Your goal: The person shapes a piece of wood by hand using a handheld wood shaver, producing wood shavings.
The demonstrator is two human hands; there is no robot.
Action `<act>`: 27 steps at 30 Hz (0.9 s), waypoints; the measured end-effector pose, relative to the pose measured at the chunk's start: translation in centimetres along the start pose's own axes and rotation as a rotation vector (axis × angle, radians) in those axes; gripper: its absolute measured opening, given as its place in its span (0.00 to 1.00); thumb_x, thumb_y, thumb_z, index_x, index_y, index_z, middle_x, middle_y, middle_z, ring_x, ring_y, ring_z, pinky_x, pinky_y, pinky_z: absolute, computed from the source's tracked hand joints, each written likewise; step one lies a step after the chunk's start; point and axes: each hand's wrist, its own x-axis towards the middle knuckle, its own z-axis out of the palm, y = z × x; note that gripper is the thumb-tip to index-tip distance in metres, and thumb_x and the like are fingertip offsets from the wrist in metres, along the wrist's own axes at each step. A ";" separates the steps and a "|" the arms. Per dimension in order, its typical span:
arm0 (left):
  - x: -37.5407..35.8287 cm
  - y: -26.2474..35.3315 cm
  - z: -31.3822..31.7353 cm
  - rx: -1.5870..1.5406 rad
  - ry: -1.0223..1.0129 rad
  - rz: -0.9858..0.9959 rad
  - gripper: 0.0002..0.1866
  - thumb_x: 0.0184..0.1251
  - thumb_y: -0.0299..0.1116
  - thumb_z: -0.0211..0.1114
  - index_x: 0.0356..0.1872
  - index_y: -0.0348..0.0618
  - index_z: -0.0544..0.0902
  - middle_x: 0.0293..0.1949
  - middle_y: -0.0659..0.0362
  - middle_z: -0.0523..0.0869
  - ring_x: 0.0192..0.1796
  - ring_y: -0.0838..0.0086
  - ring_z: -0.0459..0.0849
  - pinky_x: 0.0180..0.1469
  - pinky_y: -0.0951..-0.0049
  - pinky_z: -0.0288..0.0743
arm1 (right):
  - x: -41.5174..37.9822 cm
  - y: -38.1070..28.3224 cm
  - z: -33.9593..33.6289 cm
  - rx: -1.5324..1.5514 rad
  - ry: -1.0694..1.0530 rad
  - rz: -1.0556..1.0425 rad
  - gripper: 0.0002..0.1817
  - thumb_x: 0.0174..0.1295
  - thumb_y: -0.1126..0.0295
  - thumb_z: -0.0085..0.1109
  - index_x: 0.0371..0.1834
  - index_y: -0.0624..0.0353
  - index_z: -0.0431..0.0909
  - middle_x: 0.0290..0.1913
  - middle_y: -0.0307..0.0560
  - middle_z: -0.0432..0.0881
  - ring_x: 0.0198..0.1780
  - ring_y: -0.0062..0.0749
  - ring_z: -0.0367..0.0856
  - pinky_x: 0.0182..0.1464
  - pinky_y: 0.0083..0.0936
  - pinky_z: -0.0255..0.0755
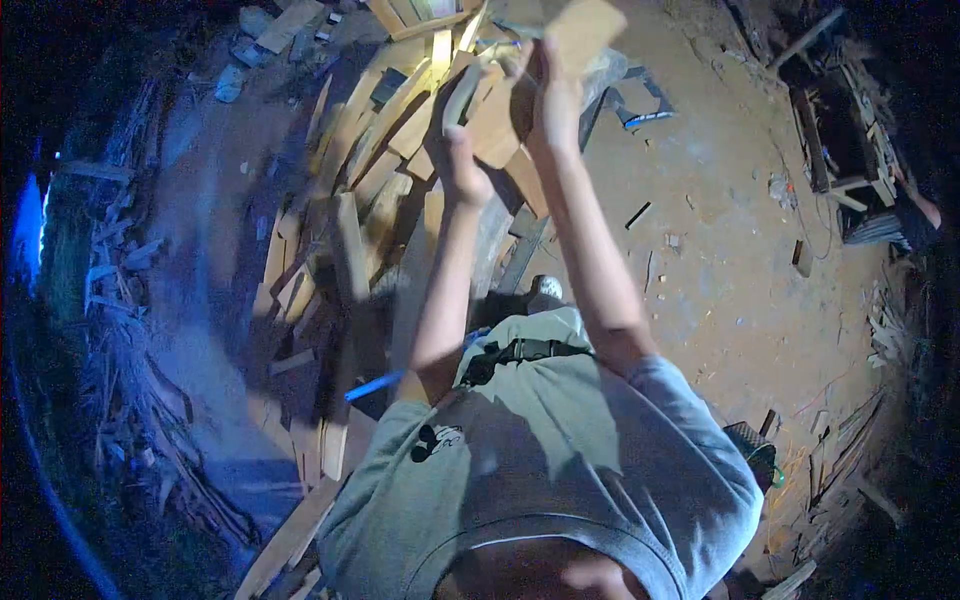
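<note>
My right hand (557,112) is raised ahead of me, wrapped round a flat, pale wooden board (588,38) that sticks up past the fingers and is blurred by motion. Lower and to its left, my left hand (470,178) has its thumb up against a narrow, darker piece of wood (460,100); its other fingers are mostly hidden. Between the two hands shows another tan board (497,125) with a cut corner. Beneath them lies a heap of loose wooden offcuts (375,180).
A lit wooden frame or box (415,15) stands at the far end of the heap. Right of the heap, a blue-edged object (648,118) lies on the dirt floor (720,290). A dark wooden stand (845,130) is at the right, with part of another person (915,215) beside it. Scrap wood (130,250) lines the left.
</note>
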 end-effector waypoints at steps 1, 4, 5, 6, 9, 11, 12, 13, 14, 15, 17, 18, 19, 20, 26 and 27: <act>0.1 -0.7 0.0 0.006 0.043 -0.004 0.32 0.65 0.53 0.36 0.55 0.31 0.63 0.57 0.52 0.65 0.61 0.65 0.61 0.63 0.65 0.50 | -1.4 -1.2 0.5 0.144 -0.061 0.032 0.13 0.60 0.61 0.50 0.37 0.60 0.68 0.33 0.42 0.73 0.34 0.26 0.72 0.39 0.24 0.68; 0.2 -1.3 1.0 0.194 0.176 0.111 0.28 0.67 0.46 0.34 0.52 0.30 0.68 0.51 0.49 0.71 0.57 0.63 0.66 0.60 0.68 0.54 | 1.9 1.7 0.1 0.241 0.128 -0.126 0.15 0.61 0.57 0.47 0.32 0.60 0.68 0.25 0.40 0.71 0.26 0.24 0.70 0.29 0.22 0.65; 0.3 -1.8 1.3 0.054 0.186 0.020 0.29 0.67 0.48 0.34 0.54 0.31 0.65 0.54 0.51 0.68 0.59 0.66 0.64 0.61 0.68 0.52 | 2.3 1.8 0.4 0.272 0.237 -0.133 0.14 0.61 0.58 0.47 0.34 0.59 0.67 0.25 0.41 0.70 0.27 0.25 0.70 0.28 0.24 0.66; 0.5 -2.3 1.4 -0.089 0.194 -0.068 0.30 0.67 0.51 0.34 0.56 0.32 0.62 0.57 0.52 0.65 0.60 0.68 0.62 0.62 0.69 0.50 | 1.7 2.2 0.4 0.274 0.222 -0.140 0.14 0.61 0.58 0.47 0.34 0.59 0.67 0.25 0.41 0.70 0.27 0.25 0.70 0.28 0.24 0.66; 1.1 -3.7 0.5 -0.121 0.329 -0.118 0.28 0.67 0.48 0.35 0.56 0.31 0.63 0.54 0.49 0.67 0.58 0.64 0.64 0.60 0.68 0.53 | -0.8 2.7 1.0 0.267 0.395 -0.119 0.13 0.62 0.58 0.46 0.31 0.58 0.63 0.25 0.42 0.68 0.25 0.26 0.68 0.26 0.26 0.67; 0.4 -4.2 0.6 -0.062 0.240 -0.014 0.32 0.66 0.52 0.34 0.59 0.33 0.59 0.59 0.53 0.62 0.62 0.68 0.59 0.63 0.67 0.49 | -0.4 1.7 1.5 0.333 0.277 -0.186 0.14 0.62 0.59 0.45 0.27 0.57 0.63 0.23 0.40 0.67 0.22 0.25 0.67 0.25 0.23 0.65; 0.1 -2.9 1.4 0.146 0.183 0.112 0.32 0.66 0.52 0.33 0.59 0.33 0.58 0.60 0.52 0.61 0.63 0.67 0.57 0.64 0.66 0.47 | 0.2 1.3 2.0 0.311 0.290 -0.248 0.14 0.63 0.59 0.45 0.26 0.57 0.63 0.22 0.40 0.66 0.22 0.25 0.66 0.24 0.22 0.65; 0.3 -1.4 2.1 0.292 0.190 0.189 0.33 0.64 0.52 0.35 0.59 0.32 0.58 0.59 0.45 0.59 0.63 0.60 0.55 0.62 0.61 0.47 | 0.6 0.8 2.7 0.334 0.276 -0.259 0.14 0.63 0.59 0.44 0.25 0.57 0.63 0.21 0.39 0.66 0.21 0.24 0.66 0.23 0.22 0.64; 0.1 -2.4 2.4 0.312 0.212 0.163 0.33 0.66 0.52 0.29 0.61 0.33 0.55 0.61 0.50 0.58 0.65 0.64 0.52 0.65 0.64 0.40 | 0.8 0.5 3.4 0.356 0.259 -0.269 0.14 0.63 0.59 0.44 0.24 0.57 0.63 0.20 0.39 0.65 0.20 0.24 0.65 0.23 0.21 0.63; 0.5 -2.6 2.3 0.261 0.252 0.196 0.33 0.65 0.52 0.31 0.60 0.33 0.56 0.60 0.48 0.59 0.64 0.62 0.54 0.64 0.63 0.42 | 0.0 0.3 3.4 0.405 0.203 -0.237 0.14 0.63 0.59 0.45 0.25 0.57 0.63 0.20 0.39 0.65 0.21 0.23 0.65 0.22 0.22 0.63; 1.1 -2.6 1.3 0.034 0.266 0.142 0.33 0.65 0.52 0.30 0.60 0.32 0.56 0.61 0.46 0.58 0.64 0.60 0.56 0.64 0.61 0.44 | -2.1 -0.2 3.0 0.404 0.223 -0.206 0.15 0.63 0.58 0.45 0.26 0.57 0.64 0.20 0.39 0.66 0.21 0.23 0.65 0.22 0.21 0.62; 1.1 -2.8 0.9 -0.059 0.225 0.119 0.34 0.65 0.53 0.29 0.61 0.32 0.54 0.62 0.47 0.57 0.64 0.60 0.55 0.65 0.62 0.43 | -2.5 -0.3 2.9 0.401 0.247 -0.170 0.15 0.62 0.57 0.45 0.27 0.58 0.64 0.20 0.39 0.66 0.21 0.23 0.65 0.22 0.20 0.62; 1.0 -2.4 0.9 -0.006 0.190 0.125 0.35 0.65 0.54 0.29 0.61 0.32 0.53 0.62 0.48 0.56 0.65 0.61 0.53 0.65 0.62 0.43 | -2.5 -0.6 2.7 0.377 0.153 -0.171 0.16 0.62 0.56 0.46 0.27 0.58 0.64 0.20 0.39 0.66 0.20 0.23 0.65 0.22 0.20 0.62; 0.6 -2.0 0.9 0.050 0.152 0.124 0.35 0.65 0.54 0.29 0.62 0.32 0.52 0.63 0.49 0.55 0.66 0.62 0.52 0.65 0.63 0.42 | -2.2 -0.6 2.8 0.377 0.166 -0.170 0.16 0.62 0.56 0.46 0.27 0.58 0.64 0.20 0.39 0.66 0.20 0.23 0.65 0.22 0.20 0.62; 1.8 0.0 0.9 -0.275 0.262 -0.124 0.38 0.62 0.59 0.38 0.62 0.36 0.54 0.61 0.54 0.59 0.63 0.65 0.57 0.64 0.66 0.46 | -2.6 -1.0 3.4 0.387 0.102 -0.174 0.15 0.62 0.56 0.46 0.28 0.57 0.63 0.19 0.36 0.64 0.19 0.22 0.64 0.21 0.20 0.61; 1.8 -0.6 0.3 -0.264 0.253 -0.124 0.37 0.63 0.59 0.36 0.61 0.36 0.55 0.61 0.54 0.60 0.63 0.65 0.57 0.64 0.66 0.46 | -3.3 -0.7 3.0 0.435 0.096 -0.177 0.15 0.62 0.56 0.46 0.28 0.56 0.63 0.19 0.36 0.64 0.19 0.22 0.64 0.20 0.20 0.61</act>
